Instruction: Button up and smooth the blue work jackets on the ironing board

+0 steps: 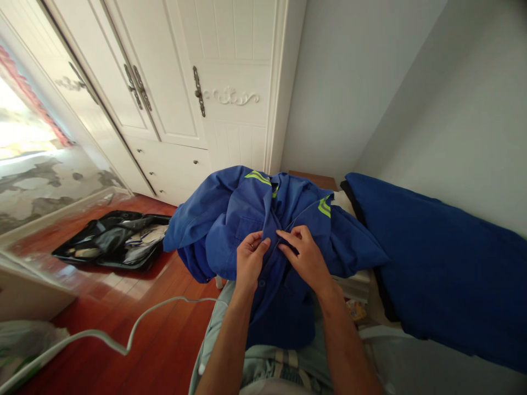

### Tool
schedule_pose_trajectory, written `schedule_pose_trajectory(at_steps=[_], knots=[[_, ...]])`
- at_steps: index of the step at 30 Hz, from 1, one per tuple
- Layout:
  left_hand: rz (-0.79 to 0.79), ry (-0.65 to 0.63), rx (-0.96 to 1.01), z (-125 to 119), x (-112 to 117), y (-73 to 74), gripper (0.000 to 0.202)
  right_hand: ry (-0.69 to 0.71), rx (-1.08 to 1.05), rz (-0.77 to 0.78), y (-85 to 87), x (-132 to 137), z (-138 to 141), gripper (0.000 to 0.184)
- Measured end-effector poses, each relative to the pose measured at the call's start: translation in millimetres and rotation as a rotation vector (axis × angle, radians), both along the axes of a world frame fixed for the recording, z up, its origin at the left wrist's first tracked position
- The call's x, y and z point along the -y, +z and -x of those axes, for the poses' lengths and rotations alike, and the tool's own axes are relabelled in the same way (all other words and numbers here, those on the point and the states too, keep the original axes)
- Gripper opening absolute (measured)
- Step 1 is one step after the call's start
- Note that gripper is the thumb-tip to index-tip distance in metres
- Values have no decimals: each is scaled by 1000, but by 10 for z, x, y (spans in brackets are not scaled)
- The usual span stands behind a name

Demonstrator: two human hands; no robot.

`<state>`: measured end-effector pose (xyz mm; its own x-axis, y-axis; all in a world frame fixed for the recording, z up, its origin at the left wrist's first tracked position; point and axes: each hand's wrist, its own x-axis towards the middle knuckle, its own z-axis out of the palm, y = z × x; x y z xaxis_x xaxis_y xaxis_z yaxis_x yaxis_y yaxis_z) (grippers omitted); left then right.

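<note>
Red wood floor [168, 334], white wardrobe [241, 123], blue work jacket [242, 211].

An open black suitcase [135, 266] lies at left. In the middle, the jacket is bunched up; the left hand [249, 255] pinches its front edge, the right hand [307, 253] touches it, but I cannot tell if it grips. Writing on the yellow packet [356, 310] is too small to read.

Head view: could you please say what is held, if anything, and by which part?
The left hand pinches the blue jacket by its front edge; whether the right hand holds it cannot be told.
</note>
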<state>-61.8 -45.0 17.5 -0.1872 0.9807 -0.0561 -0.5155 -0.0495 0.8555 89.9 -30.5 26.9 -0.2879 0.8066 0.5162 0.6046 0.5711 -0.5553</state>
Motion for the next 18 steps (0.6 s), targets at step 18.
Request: schedule_pose_trajectory(at_steps=[18], knots=[[-15,19,-50,-5,-14,-75,37,182,268,-319,135,-233,-49,8]])
